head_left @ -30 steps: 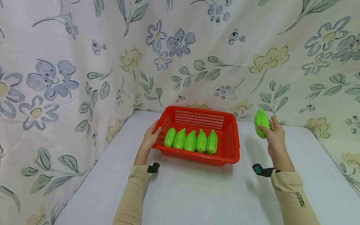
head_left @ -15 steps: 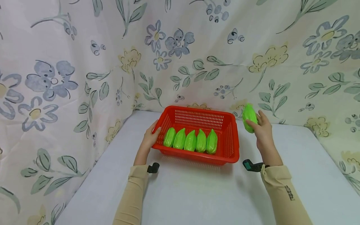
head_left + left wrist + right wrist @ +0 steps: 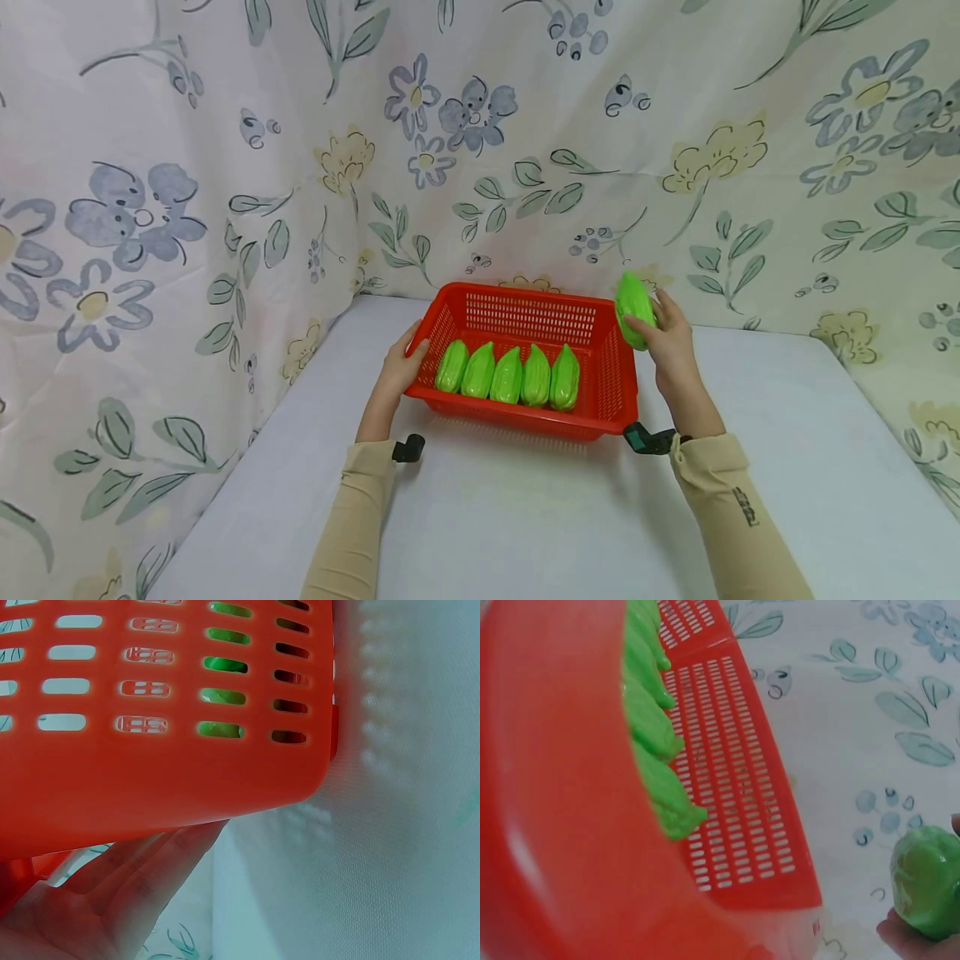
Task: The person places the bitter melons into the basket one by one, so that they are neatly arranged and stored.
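A red plastic basket (image 3: 517,412) with slotted walls stands on the table. Along its front wall lie several bright green, ribbed, pointed vegetables (image 3: 507,377) that look like bitter melons, side by side with tips toward the back. My left hand (image 3: 401,365) grips the basket's left end, thumb over the rim; in the left wrist view its fingers (image 3: 161,874) lie against the outside of the wall. Over the basket's right rim, my right hand (image 3: 672,343) holds another such green vegetable (image 3: 634,310) upright between thumb and fingers. The right wrist view catches this held vegetable (image 3: 928,881) at its edge.
The basket's right part shows bare red floor (image 3: 597,383) beside the row. A white table (image 3: 525,517) extends in front and to the right. Behind and to the left hangs a flowered cloth (image 3: 525,125), close to the basket's back.
My right hand has carried the green vegetable leftward, from beside the basket to its right rim. The left hand and the basket have stayed put.
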A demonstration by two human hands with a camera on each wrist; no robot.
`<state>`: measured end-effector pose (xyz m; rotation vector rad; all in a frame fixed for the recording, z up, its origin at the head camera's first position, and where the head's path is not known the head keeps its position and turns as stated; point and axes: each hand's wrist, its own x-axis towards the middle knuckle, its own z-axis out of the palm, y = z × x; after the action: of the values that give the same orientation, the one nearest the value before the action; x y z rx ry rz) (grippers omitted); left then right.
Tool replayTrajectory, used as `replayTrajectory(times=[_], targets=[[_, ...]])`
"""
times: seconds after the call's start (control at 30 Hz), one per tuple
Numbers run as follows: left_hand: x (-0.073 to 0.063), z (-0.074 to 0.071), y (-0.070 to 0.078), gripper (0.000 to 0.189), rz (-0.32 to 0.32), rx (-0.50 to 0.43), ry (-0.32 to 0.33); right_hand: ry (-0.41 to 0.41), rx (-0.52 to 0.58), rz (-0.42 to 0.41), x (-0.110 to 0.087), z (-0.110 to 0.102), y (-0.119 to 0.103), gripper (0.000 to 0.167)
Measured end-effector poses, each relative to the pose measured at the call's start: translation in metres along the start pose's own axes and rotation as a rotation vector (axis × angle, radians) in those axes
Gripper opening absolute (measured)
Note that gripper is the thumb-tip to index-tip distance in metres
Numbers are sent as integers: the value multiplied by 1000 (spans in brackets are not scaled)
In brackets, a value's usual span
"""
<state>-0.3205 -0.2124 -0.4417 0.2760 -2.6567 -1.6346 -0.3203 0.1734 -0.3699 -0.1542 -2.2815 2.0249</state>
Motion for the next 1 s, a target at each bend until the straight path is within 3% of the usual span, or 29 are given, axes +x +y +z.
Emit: replayTrajectory(times=[0.3,0.73,1.0], targets=[[-1,-1,1,55,-7,-11,-1,-40,-14,-11,-3,17,-1,81],[-2,0,1,55,-2,-9,-2,-95,-34,47,-3,33,3,82],[-2,-1,1,55,3,-11,-5,-114,-101,34,-2,39,12,83]])
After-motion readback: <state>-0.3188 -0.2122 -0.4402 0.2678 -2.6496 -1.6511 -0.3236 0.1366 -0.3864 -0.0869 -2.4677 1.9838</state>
